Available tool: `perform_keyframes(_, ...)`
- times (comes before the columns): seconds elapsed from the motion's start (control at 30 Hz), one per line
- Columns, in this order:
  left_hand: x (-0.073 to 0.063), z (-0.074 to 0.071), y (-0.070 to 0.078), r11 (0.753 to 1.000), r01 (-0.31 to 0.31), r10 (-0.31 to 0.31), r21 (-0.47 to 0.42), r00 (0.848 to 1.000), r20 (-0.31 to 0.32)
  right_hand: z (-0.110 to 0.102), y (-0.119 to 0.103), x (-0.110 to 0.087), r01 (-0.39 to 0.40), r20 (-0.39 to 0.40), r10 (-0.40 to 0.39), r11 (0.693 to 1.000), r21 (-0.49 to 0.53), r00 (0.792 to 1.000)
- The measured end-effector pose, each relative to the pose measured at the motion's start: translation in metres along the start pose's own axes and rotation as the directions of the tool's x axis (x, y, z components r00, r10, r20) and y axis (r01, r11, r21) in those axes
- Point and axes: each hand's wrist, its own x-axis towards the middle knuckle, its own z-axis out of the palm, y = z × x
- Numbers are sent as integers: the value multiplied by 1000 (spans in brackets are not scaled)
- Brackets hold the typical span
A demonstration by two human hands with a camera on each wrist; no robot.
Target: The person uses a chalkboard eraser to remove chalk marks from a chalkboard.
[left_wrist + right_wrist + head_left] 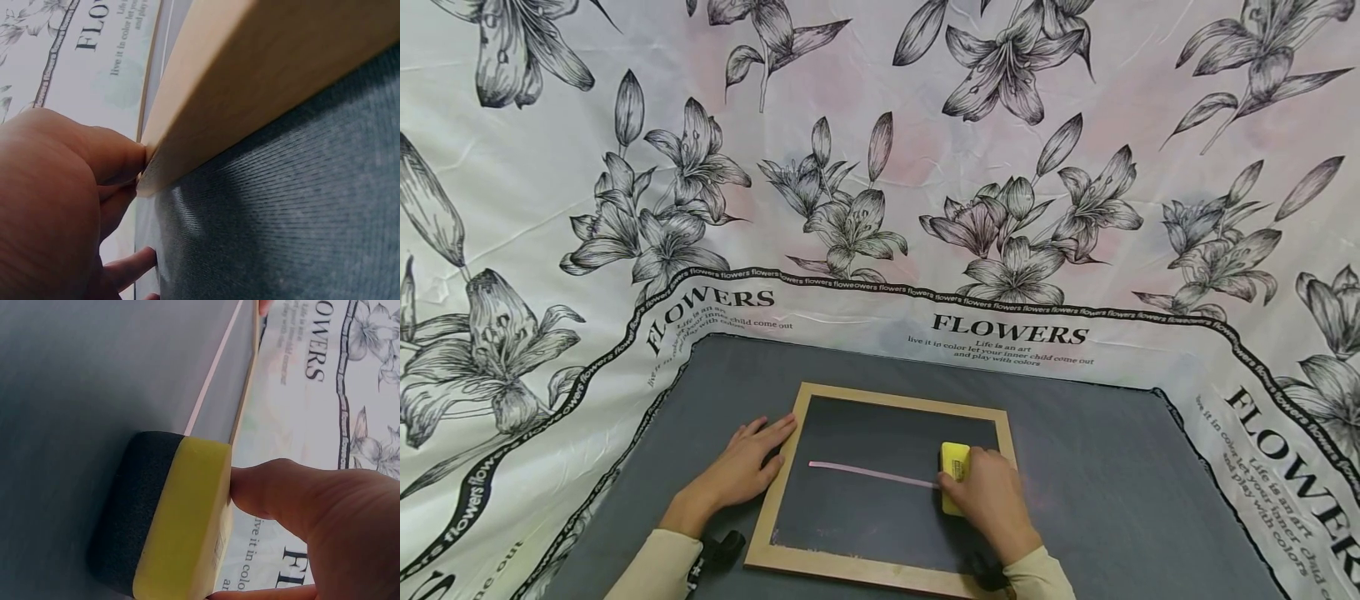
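A small chalkboard (850, 521) with a light wooden frame (850, 570) lies on the grey surface. Across its middle runs a straight pink line (872, 474). My right hand (992, 500) grips a yellow eraser (955, 457) over the right end of that line. In the right wrist view, the eraser's dark felt side (134, 512) faces the board and my thumb (269, 487) presses its yellow back. My left hand (741, 467) touches the frame's left side with extended fingers. The left wrist view shows the digits (119, 153) at the frame's outer edge.
A grey cloth (1120, 483) covers the surface around the board. White fabric (865, 321) printed with black flowers and lettering rises at the back and sides. Dark wrist straps show at both sleeves (658, 562). Pale chalk smudges mark the board's lower left edge.
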Motion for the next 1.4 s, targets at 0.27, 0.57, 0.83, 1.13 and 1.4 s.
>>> perform_keyframes(0.27, -1, 0, 1, 1000, 0, 0, -6, 1000, -6, 5, -15, 0, 17, 0, -17, 1000, 20, 1000)
perform_keyframes(0.57, 0, -1, 1, 1000, -6, 6, -1, 1000, -5, 13, -29, 2, 12, -8, -12, 1000, 9, 1000)
perform_keyframes(0.83, 1, 1, -1, 1000, -1, 1, 2, 1000, 3, 19, -45, 4, 4, 27, -4, 1000, 17, 1000)
perform_keyframes(1.13, 1, 3, -3, 1000, -3, 3, 2, 1000, -4, 23, -65, 6, 18, 56, -20, 999, 38, 998)
perform_keyframes(1.4, 0, 1, 0, 1000, -4, 4, -5, 1000, -7, 29, -83, 7, 53, 70, -56, 998, 40, 996)
